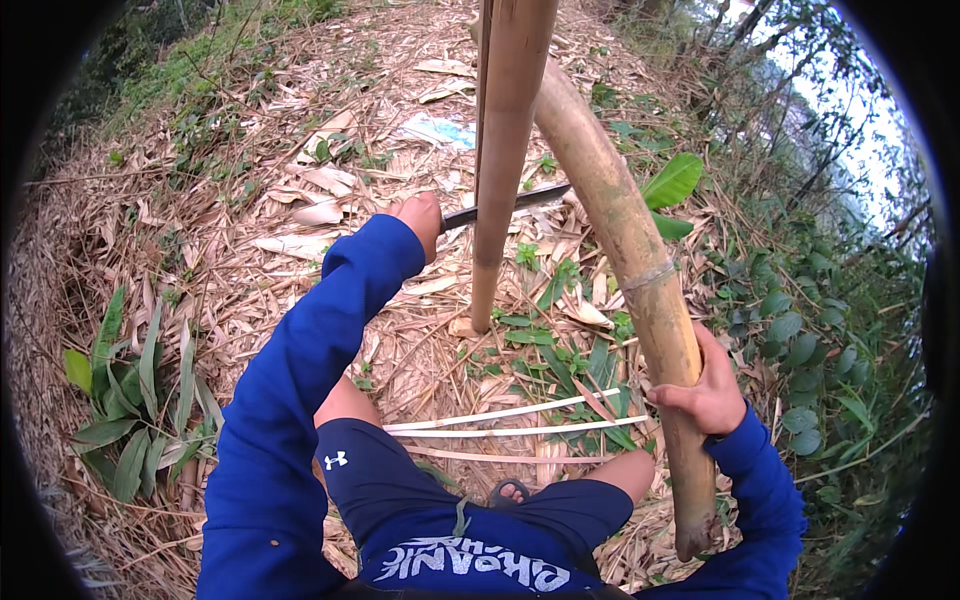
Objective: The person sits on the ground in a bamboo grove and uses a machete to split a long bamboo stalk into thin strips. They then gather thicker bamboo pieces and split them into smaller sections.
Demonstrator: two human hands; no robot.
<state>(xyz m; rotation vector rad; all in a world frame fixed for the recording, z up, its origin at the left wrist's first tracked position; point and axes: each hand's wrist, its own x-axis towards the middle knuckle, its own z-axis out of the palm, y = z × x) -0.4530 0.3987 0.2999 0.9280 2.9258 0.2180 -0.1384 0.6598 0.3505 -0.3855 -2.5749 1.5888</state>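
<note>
My left hand (418,222) is closed around the handle of a long-bladed knife (540,197). Its dark, narrow blade points right and passes behind an upright bamboo pole (497,170), which hides part of it. The far end of the blade comes up to the edge of a thick, curved bamboo pole (630,225); whether they touch I cannot tell. My right hand (712,388) wraps around the lower part of that curved pole, below a ring-like node. The pole's rounded lower end hangs beside my right forearm.
Dry leaves and bamboo sheaths (320,185) cover the ground. Several pale split strips (520,433) lie in front of my legs. A leafy plant (140,400) grows at left, dense shrubs (800,330) at right. A bluish-white scrap (438,130) lies farther off.
</note>
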